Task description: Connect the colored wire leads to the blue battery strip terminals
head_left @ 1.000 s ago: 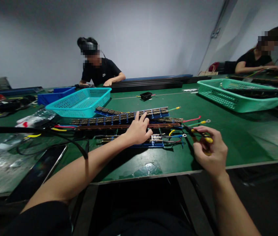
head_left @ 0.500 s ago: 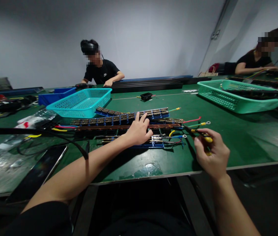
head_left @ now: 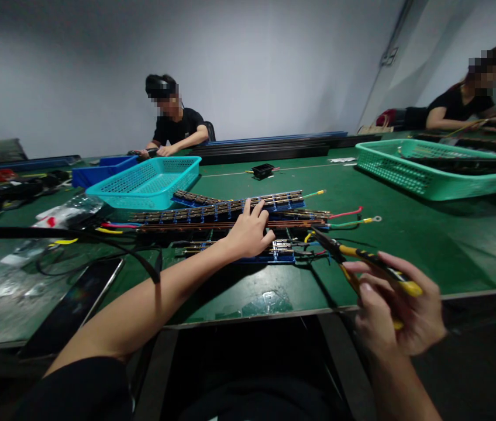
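My left hand [head_left: 248, 234] rests with spread fingers on a stack of long blue terminal strips [head_left: 213, 215] with brass contacts, lying across the green table [head_left: 406, 245]. Coloured wires [head_left: 344, 219] with ring lugs stick out of the strips' right end. My right hand [head_left: 399, 313] holds yellow-handled pliers [head_left: 362, 257] near the table's front edge, the black jaws pointing left toward the wires. The jaws grip nothing that I can see.
A cyan basket [head_left: 145, 184] and a blue bin [head_left: 99, 169] stand behind the strips at the left. A green basket [head_left: 427, 169] sits at the right. A phone [head_left: 72, 307] and black cables [head_left: 99, 248] lie at the front left. Two other people work at the far side.
My right hand has drawn back toward me and to the right with the pliers, away from the wire ends. My left hand stays on the strips.
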Action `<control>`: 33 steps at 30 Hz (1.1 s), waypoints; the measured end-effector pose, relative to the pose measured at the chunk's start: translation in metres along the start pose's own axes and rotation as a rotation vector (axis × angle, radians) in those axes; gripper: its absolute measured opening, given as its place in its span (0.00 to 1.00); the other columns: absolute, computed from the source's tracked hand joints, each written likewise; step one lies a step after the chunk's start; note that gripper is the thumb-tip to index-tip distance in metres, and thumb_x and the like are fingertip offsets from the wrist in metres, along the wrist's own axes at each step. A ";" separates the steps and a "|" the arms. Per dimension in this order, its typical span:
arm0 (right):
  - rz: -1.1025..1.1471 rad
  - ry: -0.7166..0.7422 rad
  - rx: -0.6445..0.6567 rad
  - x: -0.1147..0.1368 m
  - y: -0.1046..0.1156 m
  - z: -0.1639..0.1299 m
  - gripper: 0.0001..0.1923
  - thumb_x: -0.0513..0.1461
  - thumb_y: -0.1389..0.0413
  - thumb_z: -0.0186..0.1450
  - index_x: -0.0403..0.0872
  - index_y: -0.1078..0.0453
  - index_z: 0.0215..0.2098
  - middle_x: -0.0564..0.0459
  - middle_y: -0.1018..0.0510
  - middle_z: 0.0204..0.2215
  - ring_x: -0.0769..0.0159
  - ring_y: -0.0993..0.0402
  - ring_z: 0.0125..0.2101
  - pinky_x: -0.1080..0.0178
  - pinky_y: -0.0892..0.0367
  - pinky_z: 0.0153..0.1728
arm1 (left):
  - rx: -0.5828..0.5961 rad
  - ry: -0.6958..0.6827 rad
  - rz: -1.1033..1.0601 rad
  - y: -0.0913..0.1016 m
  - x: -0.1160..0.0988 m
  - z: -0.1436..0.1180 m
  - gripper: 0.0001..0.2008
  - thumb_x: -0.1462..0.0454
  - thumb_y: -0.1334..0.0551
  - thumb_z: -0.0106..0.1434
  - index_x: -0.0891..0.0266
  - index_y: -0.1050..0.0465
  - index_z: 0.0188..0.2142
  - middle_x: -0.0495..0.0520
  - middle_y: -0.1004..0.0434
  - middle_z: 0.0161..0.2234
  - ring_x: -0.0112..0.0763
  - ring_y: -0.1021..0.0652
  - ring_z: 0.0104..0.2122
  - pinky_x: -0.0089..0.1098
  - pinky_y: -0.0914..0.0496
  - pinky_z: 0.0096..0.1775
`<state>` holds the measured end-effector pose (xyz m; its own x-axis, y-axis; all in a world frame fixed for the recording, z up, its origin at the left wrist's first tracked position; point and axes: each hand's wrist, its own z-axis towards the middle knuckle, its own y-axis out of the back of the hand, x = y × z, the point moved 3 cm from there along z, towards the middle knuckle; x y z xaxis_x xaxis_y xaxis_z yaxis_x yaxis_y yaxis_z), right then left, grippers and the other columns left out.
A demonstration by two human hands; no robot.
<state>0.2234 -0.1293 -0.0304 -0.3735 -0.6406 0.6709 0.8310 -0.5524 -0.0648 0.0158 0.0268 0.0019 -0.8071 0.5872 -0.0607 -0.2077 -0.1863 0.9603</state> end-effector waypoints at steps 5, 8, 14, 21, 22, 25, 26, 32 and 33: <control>0.001 -0.101 0.103 0.020 -0.002 -0.005 0.21 0.35 0.43 0.66 0.50 0.31 0.57 0.48 0.15 0.36 0.60 0.17 0.28 0.63 0.23 0.26 | 0.000 -0.021 0.038 0.002 -0.001 0.000 0.13 0.58 0.46 0.69 0.65 0.33 0.45 0.73 0.43 0.68 0.53 0.46 0.71 0.56 0.47 0.68; -0.045 -0.093 0.088 0.021 -0.009 -0.004 0.21 0.35 0.42 0.66 0.49 0.31 0.57 0.48 0.16 0.37 0.59 0.17 0.32 0.61 0.21 0.31 | -0.006 -0.030 0.033 0.001 0.000 0.000 0.12 0.58 0.46 0.69 0.64 0.33 0.45 0.72 0.41 0.67 0.52 0.46 0.71 0.56 0.46 0.67; -0.173 0.072 0.235 0.013 -0.018 -0.002 0.24 0.34 0.42 0.66 0.50 0.34 0.60 0.49 0.18 0.39 0.63 0.19 0.33 0.64 0.24 0.30 | 0.000 -0.025 0.016 0.000 0.001 0.000 0.13 0.57 0.46 0.69 0.64 0.33 0.45 0.72 0.39 0.66 0.52 0.46 0.71 0.57 0.45 0.67; -0.268 0.379 0.366 0.024 -0.029 0.002 0.22 0.32 0.43 0.63 0.51 0.29 0.54 0.43 0.28 0.47 0.55 0.26 0.45 0.54 0.24 0.41 | -0.009 0.002 0.011 0.000 0.000 0.001 0.13 0.58 0.45 0.68 0.64 0.33 0.46 0.71 0.42 0.68 0.54 0.46 0.70 0.58 0.40 0.65; -0.247 0.388 0.402 0.025 -0.031 0.002 0.22 0.32 0.44 0.62 0.50 0.29 0.54 0.43 0.28 0.48 0.55 0.26 0.46 0.53 0.24 0.43 | -0.009 0.003 0.012 0.000 0.000 0.001 0.13 0.58 0.45 0.68 0.64 0.33 0.46 0.71 0.42 0.68 0.54 0.46 0.70 0.58 0.40 0.65; -0.186 0.406 0.468 0.024 -0.034 0.002 0.24 0.29 0.45 0.61 0.50 0.29 0.54 0.43 0.26 0.48 0.55 0.26 0.48 0.51 0.24 0.47 | -0.004 -0.003 0.014 -0.001 0.001 0.001 0.14 0.57 0.46 0.68 0.64 0.33 0.46 0.72 0.42 0.68 0.54 0.46 0.70 0.57 0.39 0.64; -0.173 0.409 0.471 0.024 -0.034 0.002 0.24 0.29 0.46 0.61 0.50 0.28 0.54 0.43 0.26 0.49 0.55 0.25 0.49 0.52 0.24 0.47 | -0.003 -0.006 0.015 -0.001 0.001 0.001 0.14 0.57 0.46 0.68 0.64 0.33 0.46 0.72 0.42 0.68 0.53 0.46 0.71 0.57 0.39 0.64; -0.121 0.425 0.528 0.023 -0.035 0.004 0.26 0.27 0.47 0.59 0.50 0.26 0.54 0.44 0.24 0.49 0.56 0.23 0.49 0.54 0.22 0.46 | -0.023 -0.012 0.012 0.000 0.001 0.000 0.12 0.58 0.45 0.68 0.62 0.33 0.45 0.70 0.41 0.67 0.52 0.45 0.70 0.57 0.41 0.65; -0.119 0.429 0.533 0.023 -0.035 0.005 0.26 0.27 0.47 0.59 0.50 0.26 0.54 0.44 0.24 0.49 0.56 0.22 0.49 0.54 0.21 0.46 | -0.025 -0.011 0.011 0.000 0.001 0.000 0.12 0.58 0.44 0.67 0.62 0.33 0.45 0.69 0.41 0.67 0.52 0.45 0.70 0.58 0.41 0.65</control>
<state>0.1880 -0.1224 -0.0095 -0.5133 -0.8067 0.2929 0.8224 -0.3649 0.4364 0.0152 0.0269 0.0020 -0.8031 0.5939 -0.0469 -0.2126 -0.2121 0.9538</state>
